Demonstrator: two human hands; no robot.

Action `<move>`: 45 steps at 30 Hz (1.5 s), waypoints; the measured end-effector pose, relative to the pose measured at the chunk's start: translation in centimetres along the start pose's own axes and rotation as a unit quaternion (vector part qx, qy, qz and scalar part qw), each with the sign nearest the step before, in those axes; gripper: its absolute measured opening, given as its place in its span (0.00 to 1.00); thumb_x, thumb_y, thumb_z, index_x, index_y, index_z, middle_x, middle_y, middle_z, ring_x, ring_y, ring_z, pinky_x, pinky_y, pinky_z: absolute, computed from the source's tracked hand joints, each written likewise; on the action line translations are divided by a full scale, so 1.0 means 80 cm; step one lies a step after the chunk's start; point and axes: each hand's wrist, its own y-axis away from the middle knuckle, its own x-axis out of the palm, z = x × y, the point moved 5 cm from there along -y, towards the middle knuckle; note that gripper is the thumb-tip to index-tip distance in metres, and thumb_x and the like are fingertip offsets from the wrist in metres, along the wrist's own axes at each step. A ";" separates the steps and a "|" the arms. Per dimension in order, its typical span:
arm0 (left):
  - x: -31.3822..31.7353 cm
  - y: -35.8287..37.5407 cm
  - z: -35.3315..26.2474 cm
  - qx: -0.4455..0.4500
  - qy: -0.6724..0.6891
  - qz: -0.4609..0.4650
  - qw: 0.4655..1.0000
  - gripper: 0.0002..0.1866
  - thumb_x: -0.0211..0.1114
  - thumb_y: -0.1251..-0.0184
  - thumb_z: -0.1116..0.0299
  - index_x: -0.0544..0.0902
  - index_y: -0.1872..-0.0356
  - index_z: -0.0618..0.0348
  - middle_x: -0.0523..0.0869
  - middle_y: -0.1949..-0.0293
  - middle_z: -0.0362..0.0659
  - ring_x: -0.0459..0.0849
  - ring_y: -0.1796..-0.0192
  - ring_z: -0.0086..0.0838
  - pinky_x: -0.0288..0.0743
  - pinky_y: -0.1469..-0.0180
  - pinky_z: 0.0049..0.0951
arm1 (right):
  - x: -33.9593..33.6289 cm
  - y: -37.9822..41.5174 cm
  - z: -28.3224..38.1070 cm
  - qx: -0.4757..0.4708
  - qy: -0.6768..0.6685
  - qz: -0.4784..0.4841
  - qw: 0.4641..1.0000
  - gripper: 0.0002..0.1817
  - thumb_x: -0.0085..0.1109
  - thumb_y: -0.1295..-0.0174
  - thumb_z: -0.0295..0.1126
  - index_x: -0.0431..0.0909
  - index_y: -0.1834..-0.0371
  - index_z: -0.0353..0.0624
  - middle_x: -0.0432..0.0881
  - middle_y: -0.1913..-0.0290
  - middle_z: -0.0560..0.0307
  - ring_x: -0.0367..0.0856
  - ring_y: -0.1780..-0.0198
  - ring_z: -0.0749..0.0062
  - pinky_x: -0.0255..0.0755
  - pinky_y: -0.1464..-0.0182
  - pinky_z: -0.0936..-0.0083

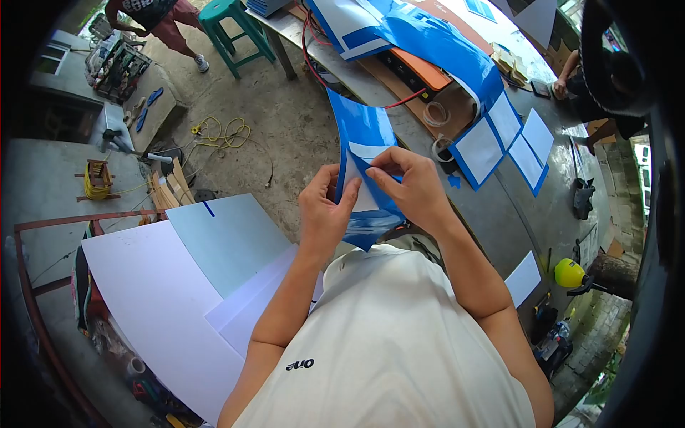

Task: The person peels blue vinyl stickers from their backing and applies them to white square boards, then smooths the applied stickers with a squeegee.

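Before my chest I hold a glossy blue vinyl sheet (357, 118) with white panels, curved and hanging between both hands. My left hand (320, 210) is closed on its left edge, thumb in front and fingers behind. With thumb and index finger, my right hand (417, 187) pinches a blue edge folded over near the sheet's middle. The lower end of the sheet bends toward my shirt. To the right, several blue-bordered white pieces (479, 151) hang over the grey table (510, 214).
A long blue vinyl strip (457, 53) drapes over an orange-topped machine (421, 68). Large white boards (157, 285) lean at my left. A green stool (232, 32), a yellow cord (225, 135) and a person stand or lie beyond. A yellow spray bottle (569, 273) and another person are at right.
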 end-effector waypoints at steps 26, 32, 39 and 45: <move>-0.003 -0.021 -0.011 0.028 0.077 -0.021 0.996 0.09 0.63 0.22 0.68 0.82 0.52 0.63 0.84 0.69 0.36 0.78 0.68 0.16 0.72 0.64 0.20 | -0.006 0.004 -0.015 -0.033 -0.132 0.045 0.990 0.05 0.64 0.33 0.23 0.77 0.60 0.37 0.86 0.48 0.50 0.82 0.50 0.77 0.78 0.44 0.73; -0.002 -0.035 -0.002 0.053 0.001 -0.016 0.998 0.09 0.64 0.23 0.69 0.84 0.55 0.65 0.86 0.67 0.42 0.81 0.71 0.20 0.75 0.67 0.25 | 0.001 0.007 0.001 -0.106 -0.052 -0.003 0.993 0.14 0.68 0.36 0.29 0.77 0.52 0.35 0.87 0.51 0.45 0.88 0.47 0.57 0.82 0.47 0.66; 0.013 -0.021 -0.020 0.113 -0.092 -0.024 0.989 0.06 0.66 0.26 0.71 0.85 0.60 0.64 0.83 0.72 0.44 0.83 0.75 0.23 0.72 0.73 0.25 | -0.007 -0.015 0.024 -0.111 -0.003 -0.088 0.990 0.15 0.71 0.37 0.30 0.79 0.53 0.36 0.87 0.53 0.43 0.89 0.50 0.58 0.82 0.48 0.68; 0.008 -0.024 0.006 0.078 -0.072 -0.047 0.993 0.07 0.65 0.25 0.71 0.85 0.62 0.65 0.80 0.75 0.42 0.76 0.77 0.19 0.66 0.75 0.24 | -0.004 -0.026 -0.009 -0.060 -0.191 -0.052 0.978 0.08 0.69 0.33 0.27 0.80 0.57 0.36 0.87 0.62 0.55 0.87 0.57 0.76 0.80 0.50 0.74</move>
